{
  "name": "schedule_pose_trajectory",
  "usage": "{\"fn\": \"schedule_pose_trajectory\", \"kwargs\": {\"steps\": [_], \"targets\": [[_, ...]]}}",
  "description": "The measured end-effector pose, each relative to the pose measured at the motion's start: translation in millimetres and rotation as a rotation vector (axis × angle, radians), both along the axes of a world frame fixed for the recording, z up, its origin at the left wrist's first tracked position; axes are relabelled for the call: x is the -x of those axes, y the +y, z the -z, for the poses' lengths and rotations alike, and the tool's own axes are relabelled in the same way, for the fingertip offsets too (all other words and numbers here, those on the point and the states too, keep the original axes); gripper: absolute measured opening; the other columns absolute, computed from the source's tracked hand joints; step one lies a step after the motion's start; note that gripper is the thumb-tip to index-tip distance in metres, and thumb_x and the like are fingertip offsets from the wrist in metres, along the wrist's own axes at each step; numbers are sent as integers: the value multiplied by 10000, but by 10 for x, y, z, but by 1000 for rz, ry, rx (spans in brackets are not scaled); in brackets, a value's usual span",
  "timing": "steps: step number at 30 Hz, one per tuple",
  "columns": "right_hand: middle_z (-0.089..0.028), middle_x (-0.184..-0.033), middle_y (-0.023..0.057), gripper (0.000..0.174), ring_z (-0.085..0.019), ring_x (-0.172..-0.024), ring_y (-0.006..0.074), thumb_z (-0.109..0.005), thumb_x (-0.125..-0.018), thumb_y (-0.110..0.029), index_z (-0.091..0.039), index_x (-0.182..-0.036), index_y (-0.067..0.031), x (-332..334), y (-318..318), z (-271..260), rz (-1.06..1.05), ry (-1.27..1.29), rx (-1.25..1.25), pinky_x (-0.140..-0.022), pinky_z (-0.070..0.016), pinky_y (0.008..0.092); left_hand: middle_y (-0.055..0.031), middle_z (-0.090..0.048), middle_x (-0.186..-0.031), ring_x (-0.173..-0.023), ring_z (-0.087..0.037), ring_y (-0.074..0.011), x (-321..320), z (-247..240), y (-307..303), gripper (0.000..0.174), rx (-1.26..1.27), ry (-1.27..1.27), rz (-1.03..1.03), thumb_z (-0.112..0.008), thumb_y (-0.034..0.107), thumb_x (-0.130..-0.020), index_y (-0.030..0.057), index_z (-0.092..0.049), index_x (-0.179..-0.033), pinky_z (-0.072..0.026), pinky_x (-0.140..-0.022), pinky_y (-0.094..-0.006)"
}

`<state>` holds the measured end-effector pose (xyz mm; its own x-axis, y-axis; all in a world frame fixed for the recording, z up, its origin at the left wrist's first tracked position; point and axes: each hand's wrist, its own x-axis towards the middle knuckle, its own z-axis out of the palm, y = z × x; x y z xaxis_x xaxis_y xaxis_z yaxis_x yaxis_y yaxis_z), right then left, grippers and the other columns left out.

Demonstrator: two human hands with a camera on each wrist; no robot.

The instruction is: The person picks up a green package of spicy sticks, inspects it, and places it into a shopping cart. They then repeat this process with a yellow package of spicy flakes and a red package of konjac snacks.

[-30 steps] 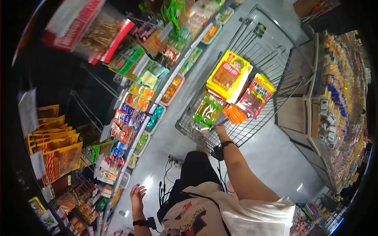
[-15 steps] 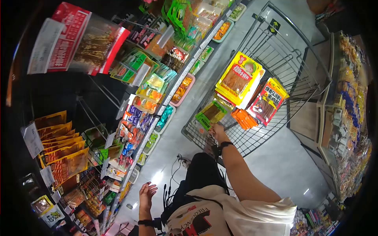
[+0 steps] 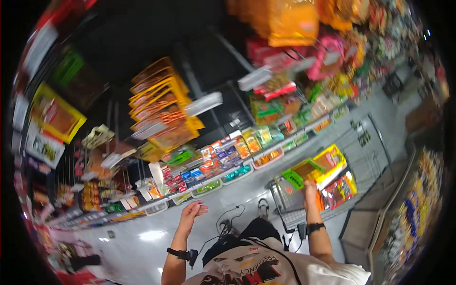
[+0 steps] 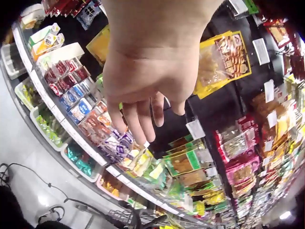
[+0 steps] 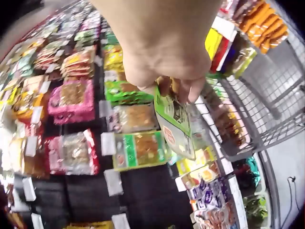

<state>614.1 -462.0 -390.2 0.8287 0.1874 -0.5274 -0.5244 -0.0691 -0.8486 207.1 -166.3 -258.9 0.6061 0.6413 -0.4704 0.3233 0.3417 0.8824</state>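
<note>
In the head view the right hand (image 3: 310, 190) is over the near end of the wire cart (image 3: 285, 214), gripping a green-labelled packet (image 3: 293, 178). The right wrist view shows that packet (image 5: 173, 119) hanging from the curled fingers of the right hand (image 5: 167, 62), beside the cart. Yellow packs (image 3: 331, 164) and a red and yellow pack (image 3: 339, 191) lie in the cart. The left hand (image 3: 192, 212) is held up in front of the shelf, holding nothing; its fingers hang relaxed in the left wrist view, where the hand (image 4: 147, 86) shows from behind.
A long shelf edge (image 3: 228, 172) with trays of small sweets crosses the head view. Above it hang yellow packets (image 3: 164, 107) on hooks. A bin of wrapped goods (image 3: 413, 213) stands at the right. Black cables (image 3: 228, 213) lie near the feet.
The head view has swung left along the shelf. The right hand has lifted the green-labelled packet from among the packs in the cart. The left hand stays empty.
</note>
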Motion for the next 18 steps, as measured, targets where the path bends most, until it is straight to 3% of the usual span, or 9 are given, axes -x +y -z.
{"fn": "schedule_pose_trajectory", "kwargs": {"steps": [3,7,9,11,12,14,16,17,18], "targets": [[-680,-985,38,268,-647,-885,173,-629,-860,-189,-657,-1069,-24,529,382,-736,-277,-119,-7,-754,-514,346,-129,-690,-1081,-995,-669,-212,230,-122,-15,307,-89,-263,-104,-650,118,-919,14,-589,-1201,-512,-887,-348],[-694,-940,53,229,-644,-868,147,-637,-882,-147,-677,-1042,12,1320,1137,-1520,-859,-103,29,-750,-513,317,-120,-683,-1126,-1042,-657,-240,427,-571,25,463,-299,-488,-26,-731,-33,-799,51,-590,-1232,-511,-930,-392],[-693,-911,26,248,-616,-812,119,-646,-880,-180,-689,-1022,18,1763,1500,-1718,-1126,-216,7,-727,-488,289,-106,-637,-1232,-1144,-606,-264,521,-1076,51,534,-710,-333,210,-745,-1,-778,89,-576,-1277,-483,-980,-414],[-695,-820,83,256,-587,-727,119,-667,-864,-198,-685,-990,25,2173,1879,-2075,-1521,-482,126,-660,-489,304,-92,-569,-1340,-1240,-538,-285,669,-1417,69,603,-1035,-174,363,-750,37,-762,122,-553,-1325,-438,-1033,-430],[-693,-780,135,280,-616,-684,173,-686,-829,-225,-692,-979,12,2412,1995,-2093,-1574,-639,57,-642,-502,348,-84,-523,-1395,-1284,-495,-293,753,-1520,65,636,-1156,-96,392,-748,59,-756,136,-537,-1351,-408,-1062,-433],[-691,-873,202,245,-669,-773,366,-657,-796,-192,-695,-958,-12,2921,2170,-2538,-1750,-1106,265,-688,-530,440,-73,-439,-1479,-1358,-413,-295,925,-1562,85,683,-1369,75,421,-740,89,-753,163,-506,-1391,-351,-1105,-444],[-694,-841,176,159,-671,-800,365,-625,-804,-144,-674,-887,-18,3360,2318,-2638,-1737,-1383,438,-709,-534,453,-67,-362,-1537,-1415,-335,-281,1159,-1515,129,711,-1538,274,438,-726,106,-759,188,-475,-1420,-297,-1135,-457],[-692,-837,166,137,-673,-797,353,-625,-800,-130,-669,-877,-26,3526,2365,-2709,-1716,-1424,414,-710,-534,446,-105,-548,-1383,-1272,-520,-282,1272,-1536,154,583,-1598,257,362,-730,141,-769,169,-565,-1328,-431,-1014,-437],[-690,-832,156,115,-674,-793,341,-624,-795,-116,-664,-866,-34,3697,2420,-2798,-1697,-1464,381,-711,-535,438,-103,-601,-1287,-1185,-572,-281,1401,-1483,160,534,-1336,214,323,-740,130,-762,132,-590,-1275,-460,-964,-419]]}}
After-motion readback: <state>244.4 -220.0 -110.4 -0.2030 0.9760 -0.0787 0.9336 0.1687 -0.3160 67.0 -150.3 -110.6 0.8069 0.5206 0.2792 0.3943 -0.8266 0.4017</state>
